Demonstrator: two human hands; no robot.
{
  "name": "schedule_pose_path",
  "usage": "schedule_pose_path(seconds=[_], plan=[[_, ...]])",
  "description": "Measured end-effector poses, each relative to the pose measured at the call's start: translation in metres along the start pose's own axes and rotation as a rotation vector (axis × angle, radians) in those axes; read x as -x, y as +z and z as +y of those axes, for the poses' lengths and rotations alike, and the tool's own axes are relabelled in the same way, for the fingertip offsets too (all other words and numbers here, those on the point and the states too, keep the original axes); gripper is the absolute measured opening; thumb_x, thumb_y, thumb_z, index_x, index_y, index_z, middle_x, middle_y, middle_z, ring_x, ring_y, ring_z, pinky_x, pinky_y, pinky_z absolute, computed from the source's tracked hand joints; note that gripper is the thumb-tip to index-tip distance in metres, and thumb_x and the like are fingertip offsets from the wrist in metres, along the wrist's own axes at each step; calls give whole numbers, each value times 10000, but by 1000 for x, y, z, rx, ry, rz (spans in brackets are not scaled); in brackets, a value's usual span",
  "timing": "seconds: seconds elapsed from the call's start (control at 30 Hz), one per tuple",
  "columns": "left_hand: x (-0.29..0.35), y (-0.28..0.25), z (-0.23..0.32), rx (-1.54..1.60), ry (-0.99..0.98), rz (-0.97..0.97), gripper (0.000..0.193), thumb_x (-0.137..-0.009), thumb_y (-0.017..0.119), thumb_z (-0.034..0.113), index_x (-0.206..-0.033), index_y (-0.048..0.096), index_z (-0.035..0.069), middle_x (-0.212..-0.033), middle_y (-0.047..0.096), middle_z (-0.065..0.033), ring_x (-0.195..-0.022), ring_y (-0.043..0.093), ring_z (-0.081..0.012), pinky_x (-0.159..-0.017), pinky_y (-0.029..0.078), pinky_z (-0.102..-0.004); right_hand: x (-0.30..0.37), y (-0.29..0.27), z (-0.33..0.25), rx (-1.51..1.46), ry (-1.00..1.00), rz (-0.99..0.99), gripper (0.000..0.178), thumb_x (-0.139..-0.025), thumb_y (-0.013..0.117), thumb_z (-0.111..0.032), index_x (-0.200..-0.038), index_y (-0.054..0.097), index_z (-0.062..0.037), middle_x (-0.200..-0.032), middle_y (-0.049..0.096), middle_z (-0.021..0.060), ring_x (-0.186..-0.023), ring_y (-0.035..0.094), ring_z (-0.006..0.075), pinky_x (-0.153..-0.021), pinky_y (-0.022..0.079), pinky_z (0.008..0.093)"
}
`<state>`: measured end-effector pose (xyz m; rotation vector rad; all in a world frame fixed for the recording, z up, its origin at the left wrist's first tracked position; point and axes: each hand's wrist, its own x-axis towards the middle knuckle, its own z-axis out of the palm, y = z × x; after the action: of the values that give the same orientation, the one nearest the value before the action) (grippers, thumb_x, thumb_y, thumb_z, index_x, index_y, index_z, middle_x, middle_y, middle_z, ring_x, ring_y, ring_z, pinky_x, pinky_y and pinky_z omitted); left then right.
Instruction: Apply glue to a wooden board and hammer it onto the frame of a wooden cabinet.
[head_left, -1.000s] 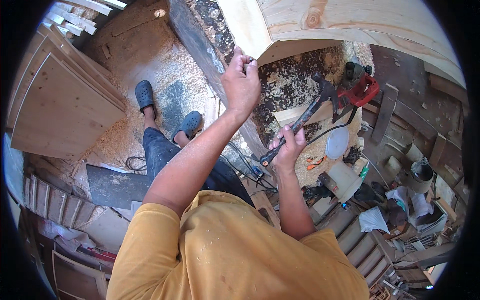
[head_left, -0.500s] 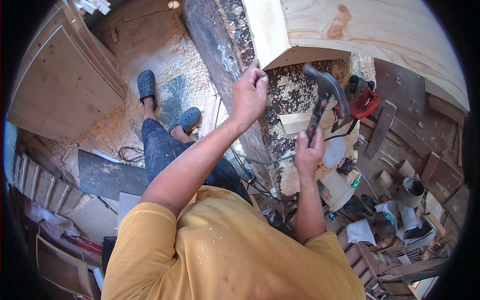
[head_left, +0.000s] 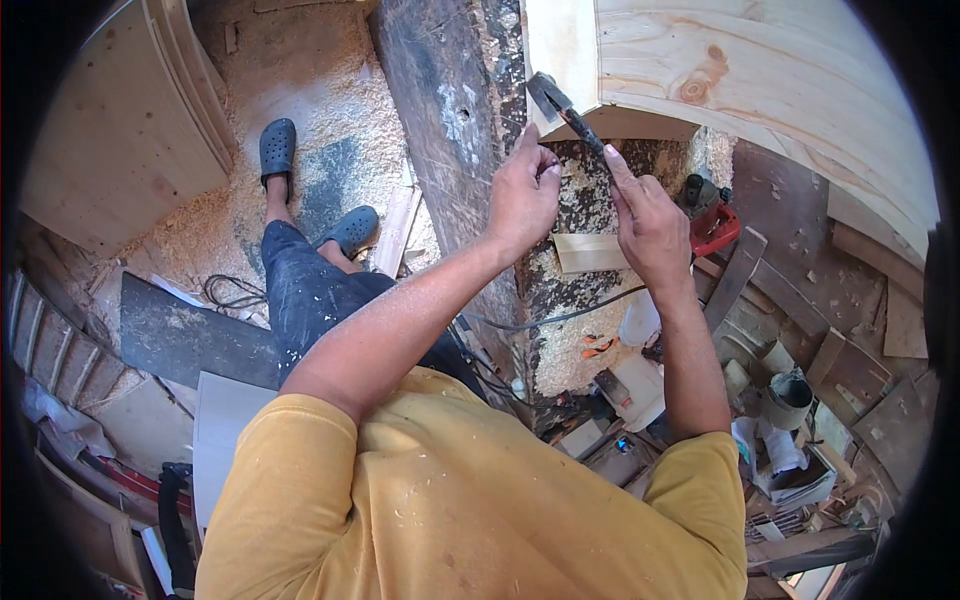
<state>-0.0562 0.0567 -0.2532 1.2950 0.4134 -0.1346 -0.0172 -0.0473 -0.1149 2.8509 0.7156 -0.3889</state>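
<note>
My right hand [head_left: 655, 230] is wrapped around the dark handle of a claw hammer [head_left: 581, 127], index finger stretched along it. The hammer's head is at the pale edge of a large wooden box-like piece [head_left: 660, 70], near its corner. Just below that corner is my left hand [head_left: 525, 205], its index finger raised toward the edge and the other fingers curled in. Whatever those curled fingers hold is hidden. The wooden piece rests on a worn, dark workbench [head_left: 430, 90] strewn with shavings.
A red power tool [head_left: 713, 228] sits right of my right hand, with its dark cable [head_left: 560, 321] crossing the bench. A short pale board [head_left: 587, 253] lies between my forearms. Large panels [head_left: 120, 140] lean at far left; boards and buckets [head_left: 788, 392] clutter the right.
My right hand has swung the hammer up and left, bringing its head from beside the box to its edge. My left hand stays by the corner; the view has shifted slightly.
</note>
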Motion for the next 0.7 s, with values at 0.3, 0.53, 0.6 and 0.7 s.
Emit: schedule_pose_path(seconds=[0.3, 0.53, 0.6, 0.7], plan=[[1, 0, -3, 54, 6, -17, 594, -814, 558, 32, -1350, 338, -99, -1030, 597, -205, -900, 616, -300, -814, 483, -366, -1, 6, 5, -11, -28, -23, 551, -827, 620, -38, -1331, 505, -229, -717, 478, 101, -614, 538, 266, -564, 454, 402], [-2, 0, -3, -33, 129, 36, 609, -818, 561, 37, -1358, 318, -108, -1054, 589, -198, -912, 613, -288, -860, 470, -353, -4, 4, 5, -45, -36, 14, 550, -830, 621, -37, -1330, 505, -234, -710, 485, 101, -619, 539, 268, -569, 454, 401], [-3, -1, -3, 21, 49, 6, 488, -821, 566, 45, -1271, 434, -90, -1160, 561, -218, -1004, 595, -308, -916, 445, -357, -5, 3, 7, 19, 8, -30, 555, -830, 622, -36, -1333, 501, -235, -702, 473, 103, -616, 534, 266, -572, 453, 397], [-4, -2, -7, -20, 90, -1, 229, -820, 576, 54, -1028, 581, -43, -1338, 455, -252, -1197, 500, -350, -1007, 383, -367, -3, 4, 10, -36, 3, -27, 557, -830, 622, -39, -1336, 498, -234, -703, 480, 105, -620, 531, 267, -583, 457, 400]])
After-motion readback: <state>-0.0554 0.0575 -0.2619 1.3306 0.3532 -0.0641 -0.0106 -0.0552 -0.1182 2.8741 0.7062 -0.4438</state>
